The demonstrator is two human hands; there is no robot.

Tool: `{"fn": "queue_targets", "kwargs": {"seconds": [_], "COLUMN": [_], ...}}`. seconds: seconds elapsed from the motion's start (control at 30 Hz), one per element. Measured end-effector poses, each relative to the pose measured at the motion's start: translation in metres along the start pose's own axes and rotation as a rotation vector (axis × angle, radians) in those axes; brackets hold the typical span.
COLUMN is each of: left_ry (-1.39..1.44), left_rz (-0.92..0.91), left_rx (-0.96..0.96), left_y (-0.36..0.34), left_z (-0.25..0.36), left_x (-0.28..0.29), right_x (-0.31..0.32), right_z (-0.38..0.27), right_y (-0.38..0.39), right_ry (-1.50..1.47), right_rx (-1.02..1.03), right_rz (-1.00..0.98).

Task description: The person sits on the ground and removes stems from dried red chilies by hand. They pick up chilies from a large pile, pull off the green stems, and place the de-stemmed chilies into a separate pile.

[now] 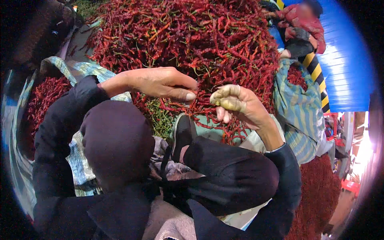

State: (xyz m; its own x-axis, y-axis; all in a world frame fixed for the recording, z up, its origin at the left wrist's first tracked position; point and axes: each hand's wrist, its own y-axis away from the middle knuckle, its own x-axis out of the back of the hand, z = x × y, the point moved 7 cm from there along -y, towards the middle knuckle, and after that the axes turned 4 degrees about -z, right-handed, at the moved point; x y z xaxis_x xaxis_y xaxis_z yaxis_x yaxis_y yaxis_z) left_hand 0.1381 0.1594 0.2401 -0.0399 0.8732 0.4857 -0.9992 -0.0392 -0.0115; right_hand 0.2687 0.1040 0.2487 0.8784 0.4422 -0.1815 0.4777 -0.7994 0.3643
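A big heap of long red chili peppers (188, 40) with green stems lies before me. Over its near edge my left hand (160, 83) is closed, fingers curled beside the thumb; what they hold, if anything, is hidden. Just to its right, my right hand (238, 102) makes a pinch. Yellowish, stained coverings wrap its thumb and forefinger, and whatever lies between the tips is too small to make out. Below the hands, a small pile of green stems (160, 120) sits by my dark shoe (183, 134), with scattered red chilies beside it.
Striped woven sacks of red chilies stand at left (60, 66) and right (298, 116). A person in red (306, 20) sits at the far right by a yellow-black striped barrier (316, 74). More red chilies (318, 192) spread at lower right. My bent knees (116, 140) rise close below my hands.
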Motion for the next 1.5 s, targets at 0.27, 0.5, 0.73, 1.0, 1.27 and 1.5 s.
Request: {"fn": "queue_targets", "kwargs": {"seconds": [0.27,0.5,0.73,1.0,1.27,1.5], "left_ry": [0.185,0.171,0.165,0.275,0.561,0.682], "left_rz": [0.272,0.579,0.571,0.55,0.201,0.07], "left_rx": [0.208,0.344,0.465,0.4,0.352,0.367], "left_y": [0.069,0.12,0.193,0.213,0.191,0.153], "left_z": [-0.013,-0.056,-0.071,-0.065,-0.067,-0.113], "left_x": [0.015,-0.023,-0.077,-0.092,-0.11,-0.122], "right_x": [-0.006,-0.016,-0.061,-0.039,-0.055,-0.032], "right_z": [-0.02,-0.017,-0.006,0.077,0.152,0.174], "right_y": [0.051,0.049,0.013,-0.036,-0.096,-0.096], "right_ry": [0.417,0.989,1.097,1.014,1.372,1.135], "right_rx": [-0.14,-0.138,-0.138,-0.171,-0.118,-0.12], "right_rz": [0.15,0.132,0.025,-0.007,-0.035,-0.06]}}
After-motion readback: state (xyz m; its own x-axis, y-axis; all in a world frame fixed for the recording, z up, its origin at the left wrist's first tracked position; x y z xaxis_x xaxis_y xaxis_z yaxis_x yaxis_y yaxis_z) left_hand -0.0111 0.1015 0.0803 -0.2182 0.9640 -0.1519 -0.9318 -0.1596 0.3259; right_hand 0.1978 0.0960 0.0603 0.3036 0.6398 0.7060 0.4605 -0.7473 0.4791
